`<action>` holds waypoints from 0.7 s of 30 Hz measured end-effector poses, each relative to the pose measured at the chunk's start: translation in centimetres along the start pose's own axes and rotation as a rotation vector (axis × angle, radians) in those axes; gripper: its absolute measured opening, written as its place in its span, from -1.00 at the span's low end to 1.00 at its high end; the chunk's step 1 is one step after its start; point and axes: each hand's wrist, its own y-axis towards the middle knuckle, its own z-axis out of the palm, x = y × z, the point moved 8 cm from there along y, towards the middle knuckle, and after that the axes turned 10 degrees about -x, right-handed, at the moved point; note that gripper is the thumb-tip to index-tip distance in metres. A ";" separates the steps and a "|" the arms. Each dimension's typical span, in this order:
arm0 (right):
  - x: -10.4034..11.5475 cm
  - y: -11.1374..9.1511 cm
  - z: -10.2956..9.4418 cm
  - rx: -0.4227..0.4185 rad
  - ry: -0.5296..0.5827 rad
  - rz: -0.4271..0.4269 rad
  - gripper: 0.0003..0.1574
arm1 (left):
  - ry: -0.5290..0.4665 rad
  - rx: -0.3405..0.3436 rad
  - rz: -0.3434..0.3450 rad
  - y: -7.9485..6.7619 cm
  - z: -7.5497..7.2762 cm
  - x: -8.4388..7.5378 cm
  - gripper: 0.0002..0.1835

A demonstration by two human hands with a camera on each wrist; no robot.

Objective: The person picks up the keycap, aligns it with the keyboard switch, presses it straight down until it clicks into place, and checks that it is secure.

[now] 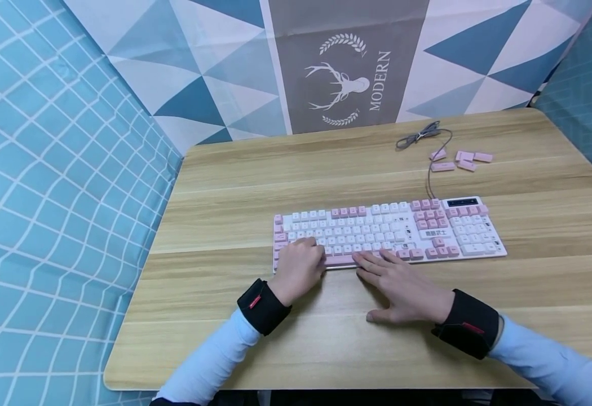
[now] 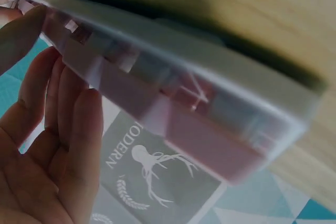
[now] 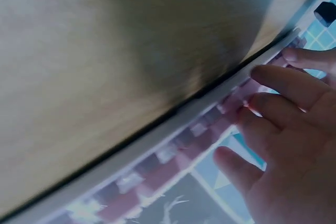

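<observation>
A pink and white keyboard (image 1: 372, 231) lies on the wooden table, its pink space bar (image 1: 340, 260) running along the front row. My left hand (image 1: 298, 270) is curled at the space bar's left end. In the left wrist view its thumb (image 2: 21, 35) meets the front of the key row, with bent fingers (image 2: 86, 124) on the other side, so the bar's end sits between them. My right hand (image 1: 402, 287) lies palm down, straight fingers (image 3: 289, 82) touching the front row at the bar's right end, thumb spread over the table.
Several loose pink keycaps (image 1: 443, 167) lie behind the keyboard at the right. A coiled grey cable (image 1: 418, 135) runs from the keyboard's back edge. Patterned cloth (image 1: 347, 73) hangs behind the table (image 1: 225, 338), and blue checked cloth (image 1: 73, 197) on the left.
</observation>
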 end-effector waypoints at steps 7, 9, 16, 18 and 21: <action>-3.6 -2.2 -4.0 -0.330 -0.027 0.063 -0.04 | -0.264 -0.032 -0.216 -2.8 -1.4 3.3 -0.51; -6.2 -3.4 -5.7 -0.403 -0.060 0.148 -0.07 | -0.367 -0.002 -0.333 -4.1 -1.5 4.9 -0.28; -15.8 -9.1 -7.0 -0.177 0.218 0.719 0.01 | -0.839 0.230 -0.727 -7.5 -0.6 7.6 0.00; -17.0 -10.2 -6.7 -0.111 0.276 0.806 0.04 | -0.934 0.266 -0.770 -7.6 -0.4 7.5 0.00; -17.6 -11.0 -6.1 -0.056 0.323 0.867 0.07 | -1.026 0.296 -0.776 -7.3 -0.1 7.2 -0.03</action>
